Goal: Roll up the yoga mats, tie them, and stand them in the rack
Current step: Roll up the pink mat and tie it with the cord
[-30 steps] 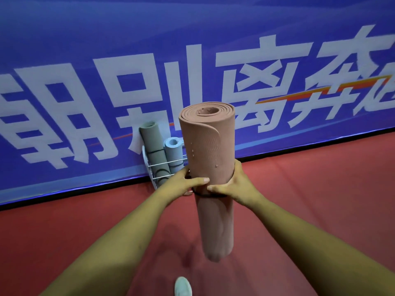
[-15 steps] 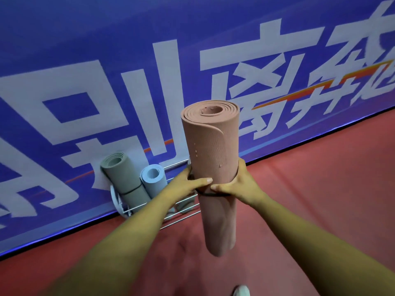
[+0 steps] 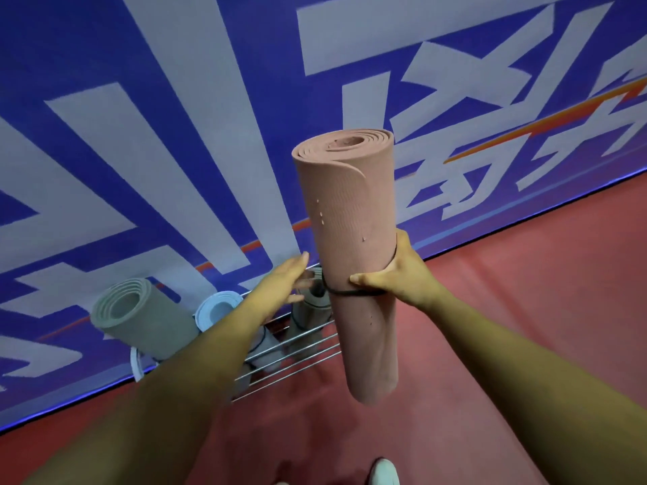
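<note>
The left grip [image 3: 285, 287] has just let go of the pink mat [image 3: 350, 211] and is now released, flat beside it above the rack [image 3: 297, 351], so only the right grip [image 3: 402, 278] grasps the tied roll, upright in the air, probably ready for standing in the rack.

The red floor [image 3: 525, 309] carries a wire rack [image 3: 297, 351], which stands at the foot of the blue banner wall [image 3: 210, 99]. Three rolled mats stand in the rack, all leaning back toward the wall. A grey-green mat [image 3: 140, 320] is at the rack's left end, with a pale blue mat [image 3: 217, 309] just beside it toward the middle. A grey mat [image 3: 310, 311] at the right end is partly hidden. The rack's thin metal bars run along its front, across the lower parts of the mats. A white shoe [image 3: 385, 474] rests on the floor well in front of the rack.
</note>
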Motion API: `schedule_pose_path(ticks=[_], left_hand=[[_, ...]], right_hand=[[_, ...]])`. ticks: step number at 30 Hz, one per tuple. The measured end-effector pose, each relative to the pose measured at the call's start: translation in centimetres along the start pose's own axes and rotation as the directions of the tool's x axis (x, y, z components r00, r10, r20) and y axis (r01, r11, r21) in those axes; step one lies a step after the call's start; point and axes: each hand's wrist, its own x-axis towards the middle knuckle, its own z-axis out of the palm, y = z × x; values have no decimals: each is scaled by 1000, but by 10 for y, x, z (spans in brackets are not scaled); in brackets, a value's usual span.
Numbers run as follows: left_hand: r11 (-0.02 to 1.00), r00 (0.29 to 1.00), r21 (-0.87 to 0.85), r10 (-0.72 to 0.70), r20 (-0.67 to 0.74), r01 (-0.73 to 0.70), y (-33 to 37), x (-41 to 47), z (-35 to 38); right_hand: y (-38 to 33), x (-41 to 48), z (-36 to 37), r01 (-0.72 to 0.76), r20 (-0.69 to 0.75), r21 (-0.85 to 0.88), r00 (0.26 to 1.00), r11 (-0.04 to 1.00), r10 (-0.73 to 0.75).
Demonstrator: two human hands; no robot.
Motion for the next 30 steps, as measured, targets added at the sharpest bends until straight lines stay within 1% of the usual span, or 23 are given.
schedule_pose_path(ticks=[1,2,3,4,6,7,9,11,15,17,19,21,23,25,28,30], left_hand=[[992,998,119,-29,-64,36,-9,21,-3],[959,991,273,-44,-126,77,-22,41,-6],[904,985,412,-41,-168,109,-37,61,-9],[848,982,517,-28,-185,121,-52,78,-12],[741,989,667,27,-144,77,-79,108,-14],[674,995,739,59,-80,19,-91,121,-15],[529,997,845,41,67,-78,-111,145,-12],[446,990,889,-35,136,-106,-127,166,-9],[357,966,923,-153,208,-143,-149,198,-6],[290,952,944,-210,224,-158,-157,210,-6],[200,956,962,-189,224,-185,-163,217,-9],[73,965,974,-137,225,-216,-166,220,-14],[-17,969,977,-132,210,-214,-168,217,-20],[-52,977,985,-149,153,-162,-172,210,-29],[-50,982,997,-182,47,-57,-178,196,-49],[-56,977,998,-215,16,-29,-189,189,-67]], right_hand=[[8,11,-2,-13,-7,-2,1000,1000,13],[16,20,-4,-26,-14,-1,1000,1000,26],[26,28,-4,-38,-24,1,999,999,38],[34,34,-4,-46,-44,7,998,999,46],[51,43,-2,-53,-82,23,995,998,55],[59,45,0,-61,-97,32,993,998,64],[73,50,5,-73,-127,45,989,996,78],[86,52,11,-94,-162,65,981,994,103],[106,56,26,-118,-241,109,960,987,141],[114,56,32,-129,-259,117,953,985,156],[118,56,38,-145,-277,116,945,983,172],[120,54,43,-141,-299,117,939,983,171],[118,51,48,-147,-310,116,934,982,177],[111,46,50,-148,-324,102,930,984,173],[96,37,48,-144,-338,92,926,985,167],[81,30,46,-133,-346,98,925,986,159]])
